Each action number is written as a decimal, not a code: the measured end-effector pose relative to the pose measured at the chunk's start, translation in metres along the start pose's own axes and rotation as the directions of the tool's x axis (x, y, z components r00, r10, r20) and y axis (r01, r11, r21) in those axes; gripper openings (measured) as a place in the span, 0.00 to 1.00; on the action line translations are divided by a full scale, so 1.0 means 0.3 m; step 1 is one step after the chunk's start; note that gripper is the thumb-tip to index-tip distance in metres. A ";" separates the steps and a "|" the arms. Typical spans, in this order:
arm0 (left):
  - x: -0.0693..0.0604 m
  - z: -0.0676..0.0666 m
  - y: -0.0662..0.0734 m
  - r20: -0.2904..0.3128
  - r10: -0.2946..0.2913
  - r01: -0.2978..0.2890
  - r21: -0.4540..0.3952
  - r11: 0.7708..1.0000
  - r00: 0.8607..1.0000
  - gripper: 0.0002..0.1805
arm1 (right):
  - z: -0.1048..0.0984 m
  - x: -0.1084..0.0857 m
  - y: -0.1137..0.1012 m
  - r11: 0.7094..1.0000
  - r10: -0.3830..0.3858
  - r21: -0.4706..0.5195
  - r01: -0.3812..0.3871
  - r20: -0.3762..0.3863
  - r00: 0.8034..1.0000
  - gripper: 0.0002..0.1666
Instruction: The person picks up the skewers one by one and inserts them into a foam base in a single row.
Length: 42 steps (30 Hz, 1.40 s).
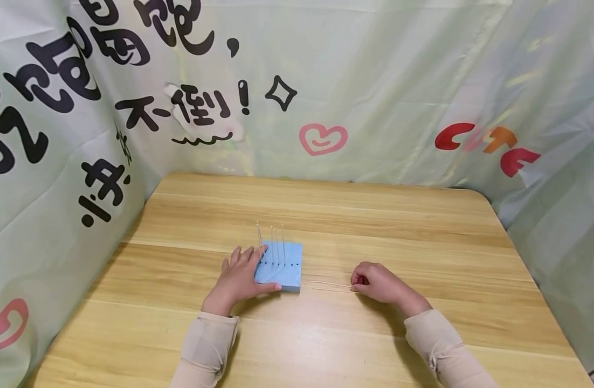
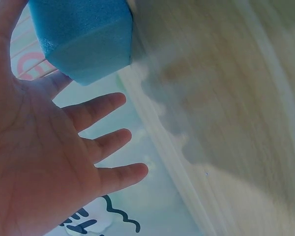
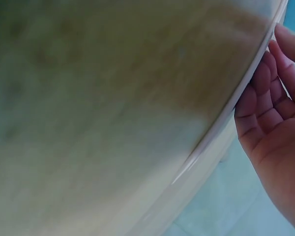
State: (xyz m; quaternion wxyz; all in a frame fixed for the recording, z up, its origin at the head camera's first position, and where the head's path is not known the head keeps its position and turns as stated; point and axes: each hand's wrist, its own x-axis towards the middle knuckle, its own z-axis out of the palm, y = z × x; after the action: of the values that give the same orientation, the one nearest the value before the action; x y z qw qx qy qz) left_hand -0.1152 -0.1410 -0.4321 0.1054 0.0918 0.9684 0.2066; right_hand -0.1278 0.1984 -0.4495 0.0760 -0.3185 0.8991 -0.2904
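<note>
A light blue foam block [image 1: 291, 276] with a row of small dark holes lies on the table. Several thin sticks [image 1: 283, 245] stand in those holes, the leftmost leaning. My left hand [image 1: 239, 277] holds the block between thumb and forefinger; its other fingers [image 2: 113, 178] spread free in the left wrist view. To the block's right, more thin sticks [image 1: 328, 285] lie flat, side by side. Fingers curled, my right hand [image 1: 380, 283] pinches at their right end. In the right wrist view the fingertips [image 3: 280, 32] meet low at the table, and no stick can be made out there.
The wood-grain table [image 1: 423, 231] has rounded far corners. A pale curtain [image 1: 394, 91] with printed lettering and hearts hangs behind it and along both sides.
</note>
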 end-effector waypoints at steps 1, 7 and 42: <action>0.000 0.001 -0.001 -0.001 0.001 -0.001 0.001 1.000 1.000 0.57 | 0.002 0.000 -0.001 1.000 -0.007 -0.004 0.007 0.001 1.000 0.09; 0.000 -0.001 -0.001 -0.008 0.008 -0.008 0.006 1.000 1.000 0.56 | 0.014 0.001 0.002 0.998 -0.021 -0.056 0.022 0.007 1.000 0.10; 0.006 0.007 -0.005 -0.004 -0.004 0.004 0.016 1.000 1.000 0.57 | -0.104 0.075 -0.083 0.998 -0.033 0.041 0.057 -0.442 0.896 0.02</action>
State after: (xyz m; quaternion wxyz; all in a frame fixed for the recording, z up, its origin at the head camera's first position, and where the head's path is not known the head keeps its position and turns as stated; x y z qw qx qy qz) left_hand -0.1166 -0.1411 -0.4349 0.1030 0.0903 0.9704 0.1989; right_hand -0.1423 0.1837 -0.4088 -0.1281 -0.2629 0.8775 -0.3802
